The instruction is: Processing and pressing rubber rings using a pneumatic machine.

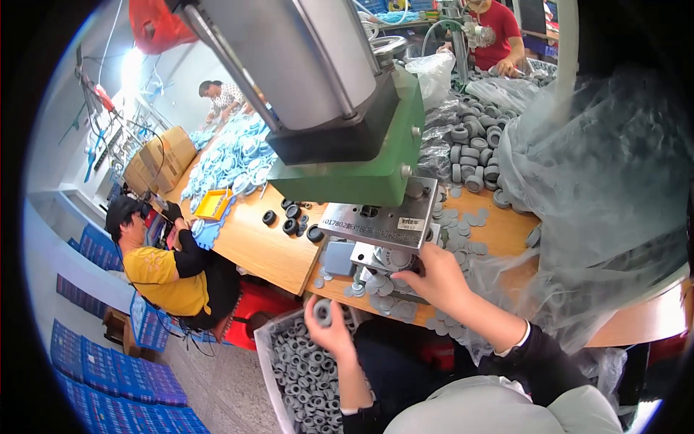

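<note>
My left hand [332, 329] is closed around a grey ring [322, 312] with an open centre, held above a white bin [267, 354] of similar rings. My right hand [441, 278] reaches into a bench press, its thumb and fingers at a grey round part [392, 258] on the lower fixture. Some of its fingertips are hidden under the steel die plate [379, 226]. The plate is fixed beneath the green press head [354, 173], which carries a large grey cylinder [296, 58]. Thin grey discs [397, 307] lie scattered around the fixture.
Grey wheel-shaped parts [477, 148] are heaped beyond the press, beside clear plastic sheeting [600, 188]. Several black rings [290, 226] lie on the wooden table [260, 249] to the left. A person in yellow [170, 271] sits at left; a person in red [499, 32] works behind.
</note>
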`<state>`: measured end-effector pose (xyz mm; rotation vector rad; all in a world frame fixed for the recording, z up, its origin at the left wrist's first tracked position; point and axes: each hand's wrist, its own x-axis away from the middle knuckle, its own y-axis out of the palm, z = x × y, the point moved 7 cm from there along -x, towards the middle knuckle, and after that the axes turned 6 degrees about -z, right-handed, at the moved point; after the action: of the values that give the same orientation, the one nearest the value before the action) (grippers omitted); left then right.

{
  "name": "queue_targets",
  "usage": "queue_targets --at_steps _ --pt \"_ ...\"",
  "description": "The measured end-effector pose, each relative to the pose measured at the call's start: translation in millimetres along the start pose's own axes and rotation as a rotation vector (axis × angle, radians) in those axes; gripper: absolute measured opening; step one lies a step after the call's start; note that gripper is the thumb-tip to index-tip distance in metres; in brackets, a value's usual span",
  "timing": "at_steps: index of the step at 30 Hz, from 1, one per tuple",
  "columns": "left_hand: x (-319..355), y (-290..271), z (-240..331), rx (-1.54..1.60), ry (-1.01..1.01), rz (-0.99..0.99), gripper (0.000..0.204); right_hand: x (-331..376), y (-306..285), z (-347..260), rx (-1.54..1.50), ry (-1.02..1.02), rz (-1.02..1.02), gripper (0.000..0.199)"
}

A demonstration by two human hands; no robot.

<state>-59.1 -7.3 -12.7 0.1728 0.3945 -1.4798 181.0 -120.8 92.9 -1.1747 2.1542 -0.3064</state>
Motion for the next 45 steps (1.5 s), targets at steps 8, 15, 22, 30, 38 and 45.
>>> queue_targets --at_steps 8,15,22,30,38,45 --pt "2.6 -98.5 -86.3 -0.626 -0.057 0.097 0.052 1.5 -3.8 -14.1 0.039 -0.084 0.066 0.041" --pt "-17.5 -38.8 -55.6 -0.59 0.194 -0.044 0.03 -19.4 13.8 -4.0 -0.039 0.02 -0.013 0.036" --pt "-62.3 99.5 0.7 -0.469 0.526 -0.428 0.027 -13.2 4.4 19.7 -0.146 0.15 -0.056 0.038" --pt "-101.2 113.8 -122.0 -0.905 0.676 -0.353 0.034 34.3 -209.7 50.0 0.767 0.295 0.486 0.07" --pt "-89.3 140.9 -124.3 -0.674 0.428 -0.551 0.043 74.4 -366.8 153.0 1.188 1.393 0.304 0.045" --pt "-85.3 125.6 -85.8 -0.727 0.436 -0.533 0.046 79.4 -365.6 107.6 1.159 1.31 0.497 0.046"
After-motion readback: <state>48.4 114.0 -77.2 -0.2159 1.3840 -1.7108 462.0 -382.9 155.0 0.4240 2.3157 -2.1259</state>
